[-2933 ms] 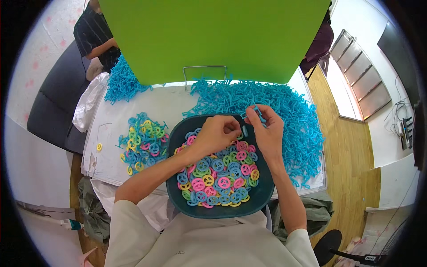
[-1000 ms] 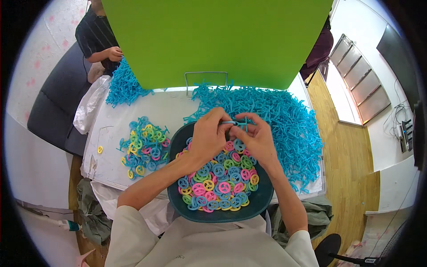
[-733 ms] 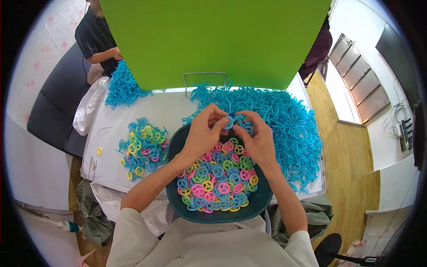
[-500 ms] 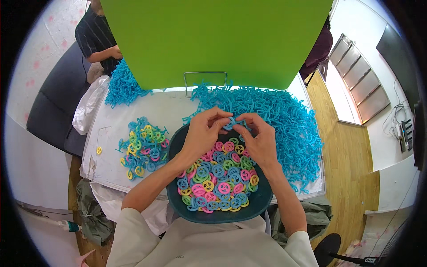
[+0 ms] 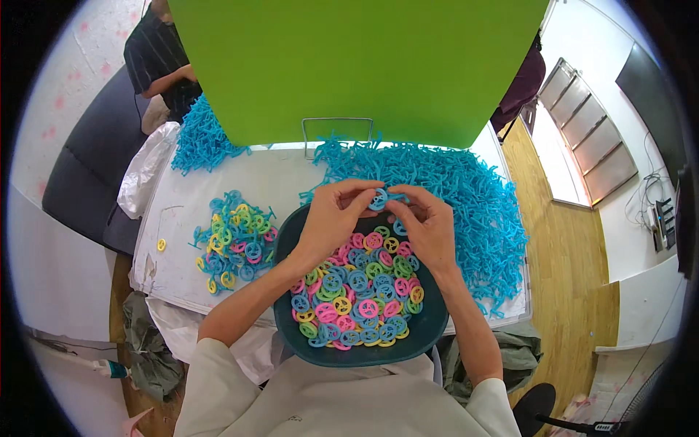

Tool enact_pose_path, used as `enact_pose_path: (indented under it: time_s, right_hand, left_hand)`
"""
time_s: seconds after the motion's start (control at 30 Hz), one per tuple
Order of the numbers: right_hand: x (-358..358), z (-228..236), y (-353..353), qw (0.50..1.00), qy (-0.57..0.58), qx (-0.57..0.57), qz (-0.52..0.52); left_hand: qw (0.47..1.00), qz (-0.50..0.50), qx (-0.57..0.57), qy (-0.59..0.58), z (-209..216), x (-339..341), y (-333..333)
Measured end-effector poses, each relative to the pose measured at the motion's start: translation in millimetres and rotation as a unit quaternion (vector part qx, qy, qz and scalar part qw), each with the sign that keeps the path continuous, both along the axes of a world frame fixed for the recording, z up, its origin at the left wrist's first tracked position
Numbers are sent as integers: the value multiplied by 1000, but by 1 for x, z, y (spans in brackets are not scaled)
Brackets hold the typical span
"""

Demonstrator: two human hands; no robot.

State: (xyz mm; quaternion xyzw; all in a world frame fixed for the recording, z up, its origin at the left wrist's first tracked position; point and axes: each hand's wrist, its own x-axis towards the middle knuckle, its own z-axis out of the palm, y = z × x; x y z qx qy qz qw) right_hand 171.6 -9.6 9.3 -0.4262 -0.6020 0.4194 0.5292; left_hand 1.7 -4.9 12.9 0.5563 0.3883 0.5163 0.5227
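Above the far rim of a dark green basin [image 5: 431,331], my hands meet. My left hand [image 5: 331,222] pinches a small blue spoked plastic wheel [image 5: 378,199] between thumb and fingers. Closed beside it, my right hand [image 5: 429,229] grips a thin blue plastic stick piece [image 5: 395,197] against the wheel; the fingers partly hide where the two meet. Many pink, yellow, green and blue spoked wheels [image 5: 357,280] fill the basin. Behind and right of it lies a big heap of blue stick pieces [image 5: 484,218]. Wheels with blue sticks form a mixed pile [image 5: 237,240] to the left.
A green panel [image 5: 357,65] stands across the white table [image 5: 284,171], with a wire stand [image 5: 337,119] before it. One yellow wheel [image 5: 162,245] lies at the left edge. Another blue heap [image 5: 204,138] is near a person in dark clothes [image 5: 156,54]. A dark-sleeved person [image 5: 524,80] shows at right.
The blue wheel has turned so its face shows more, and the stick piece is more visible at its right. My right hand has shifted slightly; both hands stay close together.
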Motion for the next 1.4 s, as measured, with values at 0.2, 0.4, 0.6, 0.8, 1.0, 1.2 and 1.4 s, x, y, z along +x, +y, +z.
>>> enact_pose_path:
  time_s: [0.2, 0.4, 0.6, 0.8, 1.0, 1.2, 1.4]
  right_hand:
    - [1, -1, 0, 996, -82, 42, -17]
    - [-1, 8, -7, 975, -191, 67, -90]
    - [1, -1, -6, 987, -129, 30, -89]
    - [0, -1, -6, 993, -87, 12, -82]
    - [-3, 6, -9, 986, -131, -25, -99]
    - [-8, 14, -13, 987, -95, -65, -110]
    - [-4, 8, -9, 982, -144, -57, -110]
  left_hand:
    - [1000, 9, 20, 22, 4, 0, -1]
    - [999, -30, -21, -27, 6, 2, -2]
    - [997, -38, -27, -61, 6, 7, -2]
    - [988, -39, -116, -93, 6, 6, -1]
    - [998, -19, -41, -40, 4, 11, -2]
    - [997, 2, -55, -62, 6, 12, -5]
    - [998, 20, -48, -41, 6, 13, -6]
